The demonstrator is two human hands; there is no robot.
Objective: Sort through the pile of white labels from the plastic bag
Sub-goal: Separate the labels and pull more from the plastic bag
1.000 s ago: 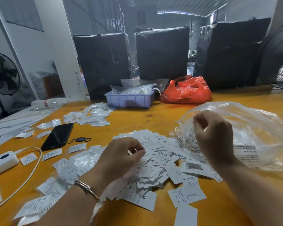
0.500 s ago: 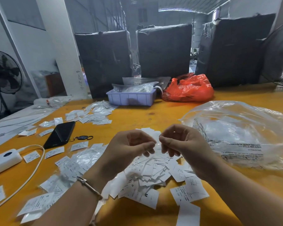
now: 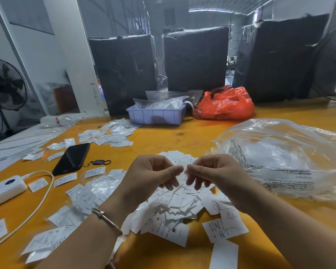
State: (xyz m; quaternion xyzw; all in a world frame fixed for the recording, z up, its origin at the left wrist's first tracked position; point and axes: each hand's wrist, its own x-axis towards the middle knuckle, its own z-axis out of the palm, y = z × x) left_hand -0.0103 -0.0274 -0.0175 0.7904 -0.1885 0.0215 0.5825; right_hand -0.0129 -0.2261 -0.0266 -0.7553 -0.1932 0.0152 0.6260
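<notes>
A heap of small white labels (image 3: 175, 208) printed with size letters lies on the orange table (image 3: 192, 136) right in front of me. Just above it, my left hand (image 3: 149, 177) and my right hand (image 3: 209, 175) meet fingertip to fingertip and pinch a small white label (image 3: 184, 172) between them, mostly hidden by the fingers. The big clear plastic bag (image 3: 279, 158) lies crumpled to the right of the heap, apart from both hands.
Loose labels and small clear sleeves (image 3: 97, 189) spread to the left. A black phone (image 3: 72, 159), a key tag (image 3: 99, 162), a white power bank (image 3: 4, 188) with cable, a lilac tray (image 3: 155, 115) and a red bag (image 3: 225, 103) lie farther off. Black wrapped bales stand behind the table.
My right hand left the plastic bag and came left to meet my left hand, which rose off the heap. Both now pinch one label above the pile.
</notes>
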